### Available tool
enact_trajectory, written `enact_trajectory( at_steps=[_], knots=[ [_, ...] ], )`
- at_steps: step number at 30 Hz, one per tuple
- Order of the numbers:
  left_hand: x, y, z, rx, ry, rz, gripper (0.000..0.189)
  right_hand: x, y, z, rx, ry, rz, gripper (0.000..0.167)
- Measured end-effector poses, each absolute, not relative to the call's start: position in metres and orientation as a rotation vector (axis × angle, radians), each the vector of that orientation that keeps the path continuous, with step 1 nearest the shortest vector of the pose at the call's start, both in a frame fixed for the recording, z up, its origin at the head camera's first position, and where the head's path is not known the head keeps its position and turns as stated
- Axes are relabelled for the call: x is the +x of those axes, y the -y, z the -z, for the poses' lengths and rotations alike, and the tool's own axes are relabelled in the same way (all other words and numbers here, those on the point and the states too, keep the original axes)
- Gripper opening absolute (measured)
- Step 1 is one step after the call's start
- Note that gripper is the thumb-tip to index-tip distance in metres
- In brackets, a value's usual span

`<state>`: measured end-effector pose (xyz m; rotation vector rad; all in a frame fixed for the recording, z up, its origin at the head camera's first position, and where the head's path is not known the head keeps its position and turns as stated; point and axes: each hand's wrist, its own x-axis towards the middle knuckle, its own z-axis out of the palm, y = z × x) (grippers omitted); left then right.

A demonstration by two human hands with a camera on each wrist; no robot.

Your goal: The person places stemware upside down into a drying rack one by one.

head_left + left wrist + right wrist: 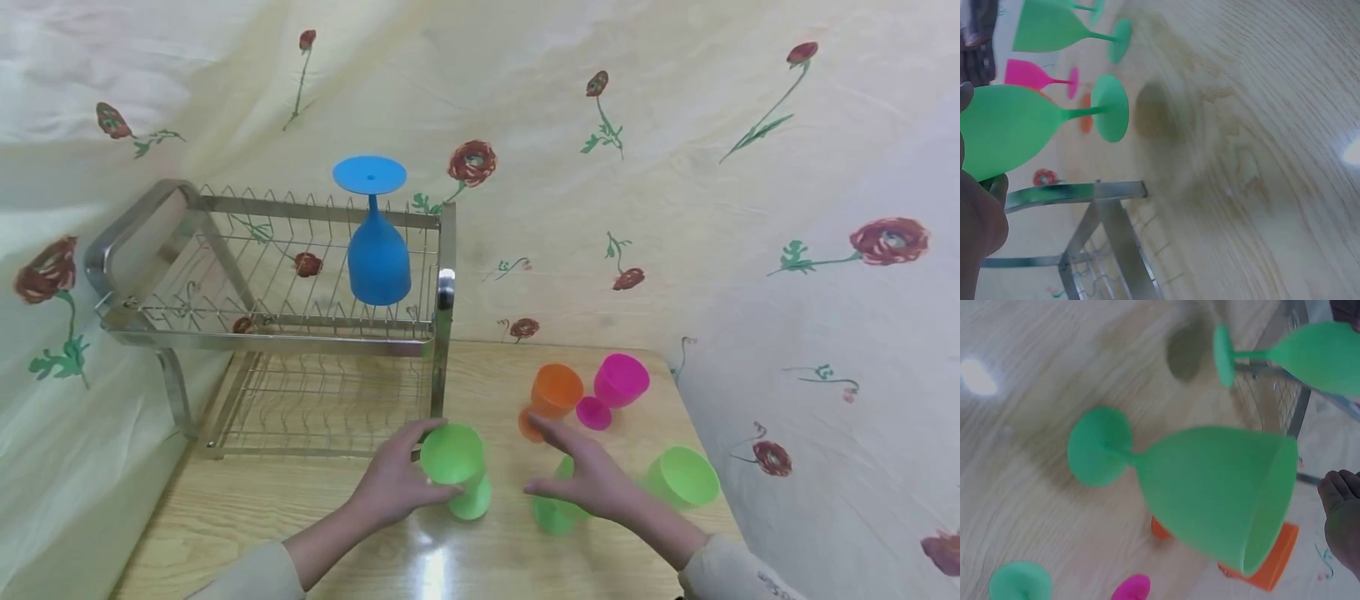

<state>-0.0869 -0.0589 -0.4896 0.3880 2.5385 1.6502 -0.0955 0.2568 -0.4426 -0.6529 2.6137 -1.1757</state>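
3 grn gblts [453,454], 1 in LH [395,477]

Right sleeve [723,575]: a short line of grey lettering [778,587], slanting, set back from the sleeve's wrist edge; from where I stand, its characters are too small and blurred to read. Legible text, numbers or signs: none.

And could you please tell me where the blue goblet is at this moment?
In the head view, the blue goblet is left of centre, upside down on the upper tier of the metal rack, near its right end.
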Motion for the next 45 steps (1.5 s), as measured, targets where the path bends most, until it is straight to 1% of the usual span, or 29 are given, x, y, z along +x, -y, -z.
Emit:
enact_trajectory(
  at_steps=[6,14,22,28,34,38,45],
  knots=[
    [-0.087,0.067,0.47,0.37,-2.511,-1.65,0.093,-0.093,-0.236,0.449,-0.733,-2.577,1.177,0.088],
    [-0.09,0.075,0.449,0.427,-2.525,-1.588,0.094,-0.095,-0.209,0.451,-0.767,-2.541,1.232,0.093],
    [-0.097,0.079,0.434,0.494,-2.541,-1.559,0.094,-0.098,-0.198,0.451,-0.776,-2.526,1.249,0.097],
    [-0.099,0.081,0.425,0.474,-2.524,-1.581,0.092,-0.1,-0.194,0.451,-0.766,-2.519,1.272,0.094],
    [-0.099,0.083,0.419,0.452,-2.465,-1.647,0.091,-0.101,-0.194,0.46,-0.763,-2.483,1.341,0.084],
    [-0.099,0.088,0.42,0.401,-2.41,-1.714,0.089,-0.104,-0.19,0.466,-0.759,-2.461,1.39,0.071],
    [-0.098,0.094,0.423,0.341,-2.33,-1.84,0.087,-0.105,-0.181,0.47,-0.801,-2.477,1.422,0.043]
  ],
)
